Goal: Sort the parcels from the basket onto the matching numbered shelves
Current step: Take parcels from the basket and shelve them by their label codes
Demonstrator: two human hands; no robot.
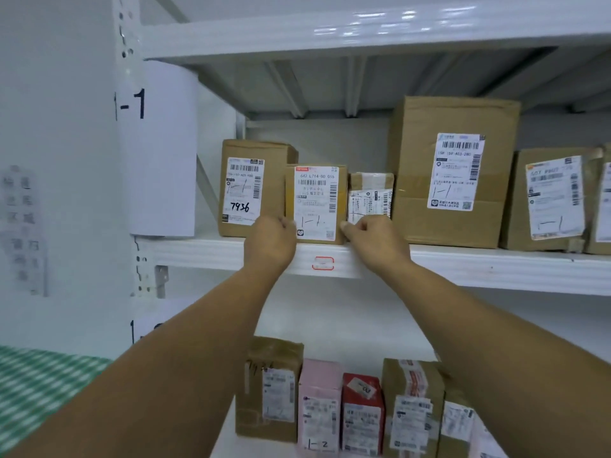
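Note:
A small brown parcel (316, 200) with a white label marked 1-1 stands upright on the upper white shelf (205, 252). My left hand (271, 242) grips its lower left corner and my right hand (373, 239) grips its lower right corner. A white paper sign reading 1-1 (158, 147) hangs on the shelf's left post. The basket is out of sight.
On the same shelf stand a box numbered 7936 (251, 190), a small taped parcel (370, 196), a tall box (453, 173) and another box (555, 200). The shelf below holds a brown box (269, 388), a pink one marked 1-2 (319, 408), a red one (362, 414) and more.

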